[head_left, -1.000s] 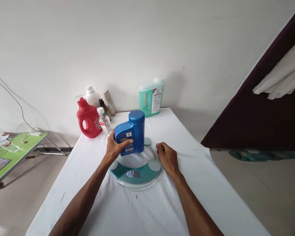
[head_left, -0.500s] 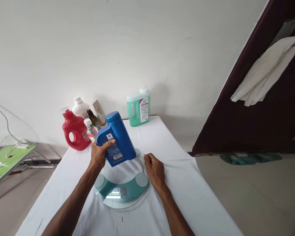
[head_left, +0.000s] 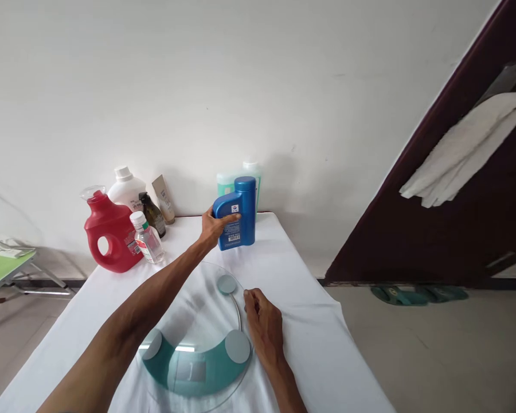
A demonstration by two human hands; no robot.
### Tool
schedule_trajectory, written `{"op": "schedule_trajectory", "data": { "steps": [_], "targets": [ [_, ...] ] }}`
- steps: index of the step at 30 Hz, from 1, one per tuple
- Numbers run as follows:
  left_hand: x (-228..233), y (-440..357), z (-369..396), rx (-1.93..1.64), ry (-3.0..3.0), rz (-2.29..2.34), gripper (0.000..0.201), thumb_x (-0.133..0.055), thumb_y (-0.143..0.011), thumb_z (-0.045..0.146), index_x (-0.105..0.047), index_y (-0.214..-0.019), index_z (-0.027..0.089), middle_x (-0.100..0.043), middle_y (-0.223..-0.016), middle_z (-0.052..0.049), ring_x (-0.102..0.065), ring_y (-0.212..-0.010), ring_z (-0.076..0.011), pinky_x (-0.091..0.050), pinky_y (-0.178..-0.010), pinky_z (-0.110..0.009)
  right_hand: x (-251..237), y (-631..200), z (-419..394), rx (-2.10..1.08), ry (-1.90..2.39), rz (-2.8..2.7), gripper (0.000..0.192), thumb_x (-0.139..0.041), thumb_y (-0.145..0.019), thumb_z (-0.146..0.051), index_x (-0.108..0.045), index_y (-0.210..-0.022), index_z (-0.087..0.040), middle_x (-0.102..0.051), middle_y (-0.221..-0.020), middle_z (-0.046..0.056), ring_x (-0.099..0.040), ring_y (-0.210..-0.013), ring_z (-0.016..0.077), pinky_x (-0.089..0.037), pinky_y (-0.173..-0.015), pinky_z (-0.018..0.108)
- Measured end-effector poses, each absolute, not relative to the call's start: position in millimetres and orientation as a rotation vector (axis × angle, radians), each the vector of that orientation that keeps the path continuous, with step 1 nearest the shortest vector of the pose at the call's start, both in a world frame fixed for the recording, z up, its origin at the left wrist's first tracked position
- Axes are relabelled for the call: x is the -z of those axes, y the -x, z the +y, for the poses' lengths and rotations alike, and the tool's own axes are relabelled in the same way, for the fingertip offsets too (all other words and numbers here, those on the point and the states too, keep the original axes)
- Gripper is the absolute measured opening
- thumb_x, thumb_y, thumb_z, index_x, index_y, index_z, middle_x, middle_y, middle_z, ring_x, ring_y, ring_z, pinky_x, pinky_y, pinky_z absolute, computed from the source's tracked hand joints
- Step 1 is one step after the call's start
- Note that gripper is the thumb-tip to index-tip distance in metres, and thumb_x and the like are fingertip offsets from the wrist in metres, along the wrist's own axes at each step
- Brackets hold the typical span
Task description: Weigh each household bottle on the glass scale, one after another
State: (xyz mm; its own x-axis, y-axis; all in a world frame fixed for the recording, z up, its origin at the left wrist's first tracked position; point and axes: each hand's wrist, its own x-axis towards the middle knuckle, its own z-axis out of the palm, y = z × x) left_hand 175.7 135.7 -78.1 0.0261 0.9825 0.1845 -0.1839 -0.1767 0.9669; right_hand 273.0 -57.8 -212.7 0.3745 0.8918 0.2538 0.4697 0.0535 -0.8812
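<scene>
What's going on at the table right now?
A person's left hand has its grip closed around a blue bottle, upright at the far end of the white table, in front of a green bottle. The right hand rests against the rim of a glass scale, which has nothing on it.

Item: blue bottle [head_left: 236, 213]; glossy blue plastic, squat body with shoulder handle, wide blue cap closed on top
Markings: small white logo patch near the shoulder; white barcode label low on the front face
Pose: upright
Grip: held at its left side by the left hand [head_left: 212, 225]
Location: far end of the white-covered table [head_left: 309, 321]; directly in front of a green bottle [head_left: 225, 180]
</scene>
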Motion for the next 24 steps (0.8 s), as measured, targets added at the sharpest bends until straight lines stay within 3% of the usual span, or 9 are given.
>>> {"op": "schedule_trajectory", "data": {
  "steps": [5, 11, 16, 24],
  "targets": [
    [93, -214, 155, -1.355, -1.248, 0.898, 0.070, -0.108, -0.042, 0.032, -0.076, -0.103, 0.018, -0.081, -0.099, -0.008, -0.076, -0.090, -0.0284, -0.063, -0.081, -0.043, 209, -274, -63, -0.540, 1.577, -1.250, 0.054, -0.037, -0.104, -0.071, -0.045, -0.072, -0.029, -0.051, -0.060, -0.002, -0.048, -0.055, 0.0189, -0.038, -0.059, 0.031],
    [119, -241, 177, -1.441, -1.226, 0.960, 0.054, -0.105, -0.052, 0.031, -0.075, -0.095, 0.019, -0.078, -0.092, -0.005, -0.073, -0.083, -0.0236, -0.060, -0.074, -0.036, 204, -276, -66, -0.552, 1.617, -1.241, 0.059, -0.038, -0.103, -0.076, -0.053, -0.073, -0.028, -0.057, -0.060, 0.000, -0.052, -0.055, 0.0199, -0.042, -0.059, 0.031],
    [134, -246, 187, -1.486, -1.198, 1.031, 0.055, -0.105, -0.058, 0.030, -0.075, -0.102, 0.017, -0.077, -0.095, -0.007, -0.071, -0.084, -0.0210, -0.057, -0.075, -0.033, 201, -281, -68, -0.629, 1.671, -1.257, 0.056, -0.040, -0.099, -0.075, -0.062, -0.078, -0.028, -0.066, -0.064, 0.003, -0.060, -0.059, 0.0228, -0.045, -0.062, 0.032],
    [143, -242, 190, -1.294, -1.355, 1.204, 0.061, -0.108, -0.055, 0.037, -0.075, -0.104, 0.022, -0.078, -0.105, -0.014, -0.074, -0.103, -0.0343, -0.061, -0.091, -0.047, 199, -289, -64, -0.689, 1.846, -1.273, 0.053, -0.042, -0.088, -0.077, -0.064, -0.079, -0.030, -0.073, -0.073, 0.006, -0.064, -0.062, 0.0254, -0.044, -0.061, 0.036]
  ]
}}
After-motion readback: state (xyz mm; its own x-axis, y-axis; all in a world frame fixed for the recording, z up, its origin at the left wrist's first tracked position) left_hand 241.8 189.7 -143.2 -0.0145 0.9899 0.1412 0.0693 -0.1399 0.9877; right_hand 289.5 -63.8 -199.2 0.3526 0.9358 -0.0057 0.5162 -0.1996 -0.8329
